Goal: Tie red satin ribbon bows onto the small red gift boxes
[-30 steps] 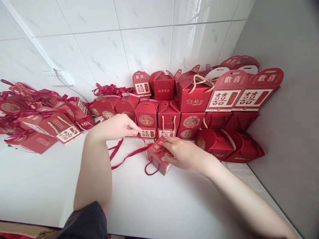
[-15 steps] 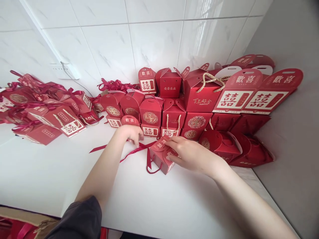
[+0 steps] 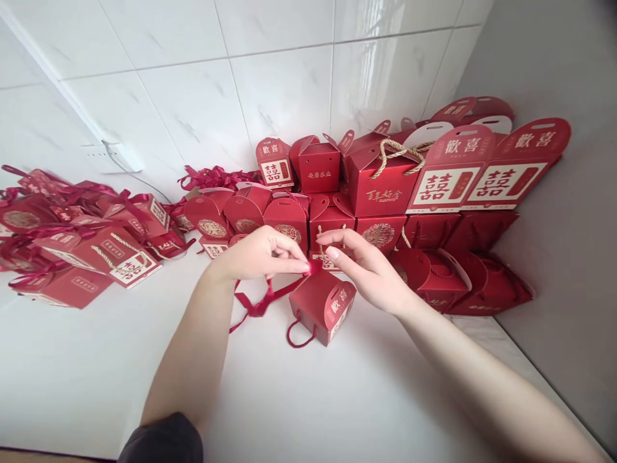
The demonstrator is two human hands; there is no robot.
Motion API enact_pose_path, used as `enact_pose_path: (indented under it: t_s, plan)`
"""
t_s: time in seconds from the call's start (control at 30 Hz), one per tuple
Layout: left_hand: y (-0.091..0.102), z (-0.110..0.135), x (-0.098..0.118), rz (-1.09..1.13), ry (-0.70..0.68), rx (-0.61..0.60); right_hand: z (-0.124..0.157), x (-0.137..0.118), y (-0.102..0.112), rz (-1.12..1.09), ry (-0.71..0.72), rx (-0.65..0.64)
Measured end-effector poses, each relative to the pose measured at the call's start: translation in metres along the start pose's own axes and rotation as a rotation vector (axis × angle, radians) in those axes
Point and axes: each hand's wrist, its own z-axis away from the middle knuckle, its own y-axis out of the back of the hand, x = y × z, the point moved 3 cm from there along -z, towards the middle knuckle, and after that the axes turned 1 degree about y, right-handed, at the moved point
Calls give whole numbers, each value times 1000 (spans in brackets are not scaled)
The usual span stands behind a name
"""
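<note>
A small red gift box (image 3: pixel 313 301) with gold-white lettering and a dark red cord handle stands on the white table between my hands. My left hand (image 3: pixel 267 254) pinches the end of a dark red ribbon (image 3: pixel 260 303) just above the back of the box. The rest of that ribbon hangs in loops to the box's left. Fingers apart, my right hand (image 3: pixel 369 267) hovers over the right side of the box and holds nothing. Part of the box's far side is hidden behind the ribbon and fingers.
Stacked red gift boxes (image 3: pixel 380 177) line the tiled wall (image 3: pixel 279 83). At the left lies a pile of ribboned boxes (image 3: pixel 80 283). A heap of ribbons (image 3: pixel 216 180) sits behind the rows. A grey panel (image 3: pixel 569 257) bounds the white table (image 3: pixel 270 399) on the right.
My left hand has lifted the ribbon's end and moved right, over the box. My right hand has let go of the box top and risen. The box's flap now stands partly open.
</note>
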Motion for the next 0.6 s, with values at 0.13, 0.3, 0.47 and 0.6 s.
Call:
enact_pose_path:
  t_s: [0.13,0.3,0.47,0.6]
  plan:
    - [-28,0,21,109,-76,-28,-1,4,-7,-433,-45,-291]
    - [-35,2,28,170,-51,-73,1,6,9,-385,-70,-383]
    - [-37,3,32,172,-146,-220,2,-4,40,-225,51,-142]
    - [-42,6,39,262,-293,-351,5,-13,55,-149,91,-101]
